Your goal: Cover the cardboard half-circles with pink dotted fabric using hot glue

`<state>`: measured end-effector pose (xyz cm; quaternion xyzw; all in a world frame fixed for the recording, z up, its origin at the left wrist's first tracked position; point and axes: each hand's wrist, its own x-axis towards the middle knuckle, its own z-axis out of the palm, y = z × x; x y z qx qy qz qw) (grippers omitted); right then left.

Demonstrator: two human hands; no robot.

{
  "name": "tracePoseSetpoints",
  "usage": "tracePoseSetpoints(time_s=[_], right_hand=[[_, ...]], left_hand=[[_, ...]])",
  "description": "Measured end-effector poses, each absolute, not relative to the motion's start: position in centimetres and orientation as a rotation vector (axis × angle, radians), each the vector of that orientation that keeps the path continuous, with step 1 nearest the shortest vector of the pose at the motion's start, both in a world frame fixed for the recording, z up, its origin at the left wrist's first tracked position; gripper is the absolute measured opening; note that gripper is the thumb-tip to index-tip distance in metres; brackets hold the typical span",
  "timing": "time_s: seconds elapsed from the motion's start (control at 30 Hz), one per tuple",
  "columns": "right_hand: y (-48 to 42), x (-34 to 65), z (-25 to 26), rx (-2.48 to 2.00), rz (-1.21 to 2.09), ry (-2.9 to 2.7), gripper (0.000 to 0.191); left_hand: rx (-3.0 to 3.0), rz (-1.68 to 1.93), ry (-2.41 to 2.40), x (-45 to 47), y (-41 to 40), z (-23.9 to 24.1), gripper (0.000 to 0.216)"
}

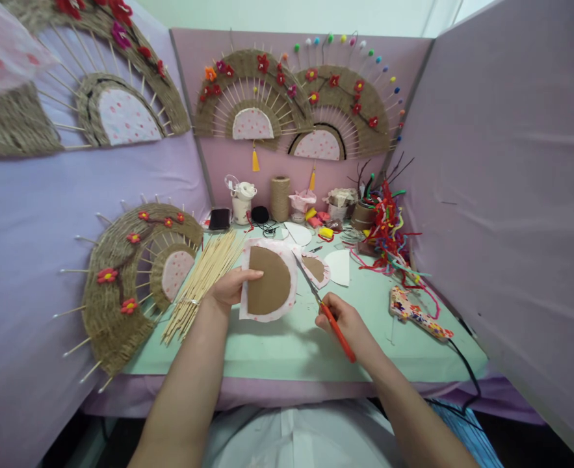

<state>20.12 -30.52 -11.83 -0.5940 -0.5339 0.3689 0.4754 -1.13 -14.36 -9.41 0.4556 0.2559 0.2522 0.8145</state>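
Observation:
My left hand (232, 286) grips a half-round piece of brown cardboard (268, 283) by its straight left side, thumb on top. Pink spotted fabric (246, 311) lies behind the cardboard and sticks out as a border around it. In my right hand (341, 320) is a pair of scissors (335, 325) with red handles, fingers closed around them. The blades point up and left, their tips near the fabric's upper right edge. Just right of the blades lies a smaller fabric-edged cardboard piece (313, 268) on the table.
Thin wooden sticks (203, 279) lie in a bundle at left, beside a twine-wrapped fan (116, 286). White paper pieces (338, 268), a twine spool (280, 198) and red pipe cleaners (389, 224) sit farther back. A flower-patterned glue gun (416, 312) with a black cord lies at right.

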Motion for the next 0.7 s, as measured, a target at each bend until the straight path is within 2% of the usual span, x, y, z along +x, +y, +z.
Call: tracePoseSetpoints(time_s=[0.23, 0.7], right_hand=[[-31.3, 21.3, -11.1, -1.512, 0.875, -1.389, 0.029], [-32.0, 20.9, -10.1, -1.578, 0.868, -1.482, 0.02]], left_hand=[[1.018, 0.474, 0.525, -1.1, -14.1, -9.7, 0.038], [1.066, 0.416, 0.492, -1.0, -14.4, -9.9, 0.037]])
